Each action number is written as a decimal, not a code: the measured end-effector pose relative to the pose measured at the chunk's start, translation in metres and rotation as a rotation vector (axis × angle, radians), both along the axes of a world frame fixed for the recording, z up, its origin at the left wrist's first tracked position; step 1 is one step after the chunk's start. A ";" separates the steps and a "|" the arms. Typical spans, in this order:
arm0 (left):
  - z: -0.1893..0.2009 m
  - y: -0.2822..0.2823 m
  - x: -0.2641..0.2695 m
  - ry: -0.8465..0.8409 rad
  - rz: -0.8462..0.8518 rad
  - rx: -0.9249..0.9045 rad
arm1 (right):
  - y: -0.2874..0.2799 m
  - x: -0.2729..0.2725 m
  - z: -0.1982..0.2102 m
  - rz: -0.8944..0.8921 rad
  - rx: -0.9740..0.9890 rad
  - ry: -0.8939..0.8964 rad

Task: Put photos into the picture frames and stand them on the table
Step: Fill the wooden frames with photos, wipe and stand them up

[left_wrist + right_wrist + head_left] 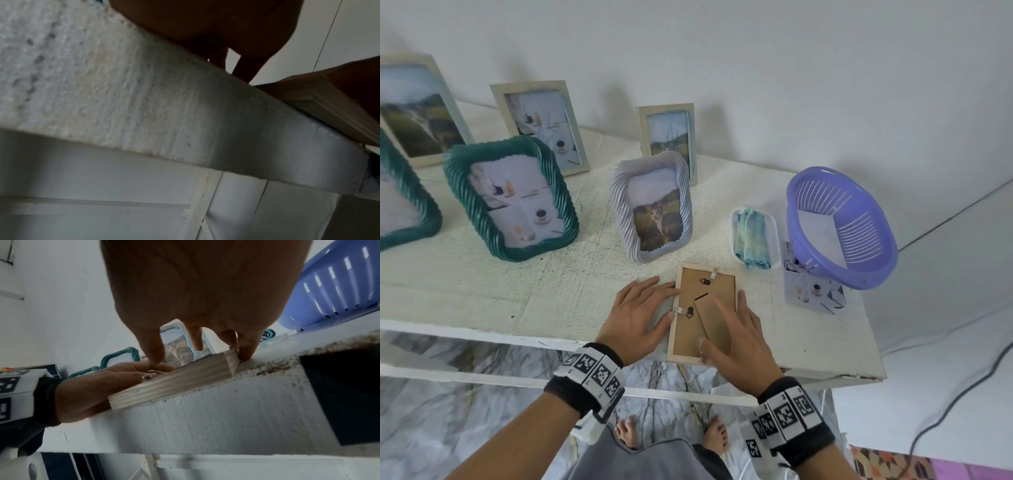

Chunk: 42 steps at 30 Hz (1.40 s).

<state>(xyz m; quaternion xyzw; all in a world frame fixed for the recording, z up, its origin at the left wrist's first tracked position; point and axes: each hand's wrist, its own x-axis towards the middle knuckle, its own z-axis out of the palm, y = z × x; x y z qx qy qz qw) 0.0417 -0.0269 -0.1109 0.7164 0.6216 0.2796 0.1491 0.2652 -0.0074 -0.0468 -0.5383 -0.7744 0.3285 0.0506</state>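
White table [482,291] against a plain wall. My left hand [638,315] lies flat beside a wooden frame [703,315], fingers straight, thumb touching its left edge. My right hand [736,337] rests on the frame's back w/ fingers straight. Frame is face down, its near end just over the table's front edge — little margin there. To the right, a clear tray [755,236] holds a folded green cloth [751,236]; beyond it, a purple basket [839,226] sits tilted on a loose photo [808,287] — a pale sheet inside. Finished frames stand behind, incl. a lilac frame [650,205].
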 end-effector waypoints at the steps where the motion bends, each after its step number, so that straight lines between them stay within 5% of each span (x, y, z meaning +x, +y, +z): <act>1: 0.002 0.000 0.001 -0.029 -0.003 -0.026 | 0.001 0.000 0.000 -0.014 0.003 0.034; 7: 0.047 -0.001 0.020 -0.819 0.119 -0.282 | 0.007 0.002 0.002 -0.132 -0.017 0.225; 12: 0.103 0.001 0.040 -1.173 0.309 -0.201 | 0.011 0.009 0.020 -0.195 -0.192 0.504; 17: 0.115 0.010 0.065 -1.170 -0.016 -0.350 | 0.010 0.029 0.045 -0.309 -0.213 0.662; 24: 0.069 0.017 0.073 -0.888 0.140 -0.433 | 0.010 0.072 0.047 -0.571 -0.097 0.651; 30: 0.077 0.015 0.079 -1.105 0.159 -0.524 | 0.005 0.061 0.051 -0.662 -0.300 0.979; 34: 0.081 0.016 0.074 -1.247 0.214 -0.359 | 0.011 0.034 0.055 -0.617 -0.427 1.060; 37: 0.078 0.016 0.060 -1.205 0.282 -0.203 | 0.028 0.019 0.059 -0.539 -0.376 0.901; 42: 0.078 0.006 0.034 -1.115 0.344 -0.100 | 0.101 0.004 0.053 -0.359 0.161 0.321</act>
